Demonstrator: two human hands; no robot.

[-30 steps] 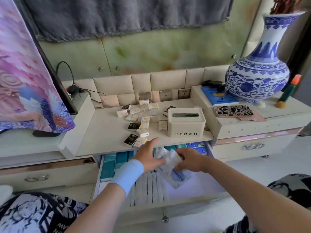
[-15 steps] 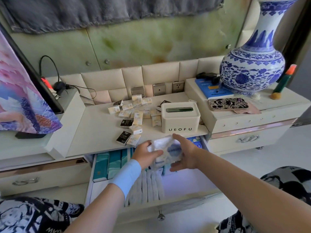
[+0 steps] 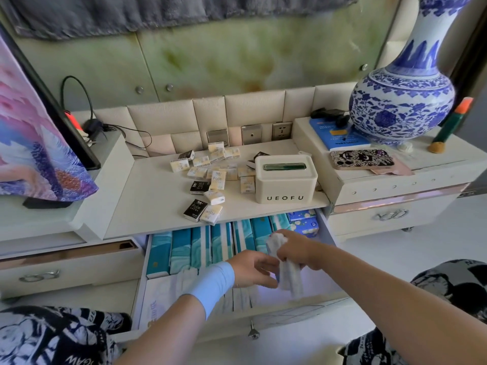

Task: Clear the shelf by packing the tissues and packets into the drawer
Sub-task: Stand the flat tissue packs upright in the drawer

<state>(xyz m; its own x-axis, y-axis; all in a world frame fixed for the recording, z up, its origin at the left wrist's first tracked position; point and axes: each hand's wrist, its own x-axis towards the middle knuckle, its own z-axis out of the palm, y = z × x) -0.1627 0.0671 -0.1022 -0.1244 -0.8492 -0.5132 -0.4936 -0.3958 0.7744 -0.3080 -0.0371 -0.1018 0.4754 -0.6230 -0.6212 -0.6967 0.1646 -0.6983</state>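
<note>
Over the open drawer (image 3: 326, 227), my right hand (image 3: 297, 248) grips a soft white tissue pack (image 3: 288, 277) that stands upright. My left hand (image 3: 253, 268), with a light blue wrist sleeve, hovers just left of the pack with loose fingers and holds nothing. The drawer holds a row of teal tissue packs (image 3: 200, 246) at the back, blue floral packs (image 3: 303, 222) at the right, and white packs (image 3: 163, 293) at the front left. On the shelf (image 3: 152, 196) above lie several small cream and black tissue packets (image 3: 210, 180).
A cream box marked UEOFU (image 3: 286, 183) stands on the shelf's right part. On the raised right cabinet are a blue-and-white vase (image 3: 400, 101), a phone (image 3: 362, 159), a blue book (image 3: 340, 135) and an orange-capped marker (image 3: 450, 122). A screen (image 3: 34, 143) stands at the left.
The pack has been turned from flat between both hands to upright in my right hand and lowered towards the drawer. My left hand has let go of it.
</note>
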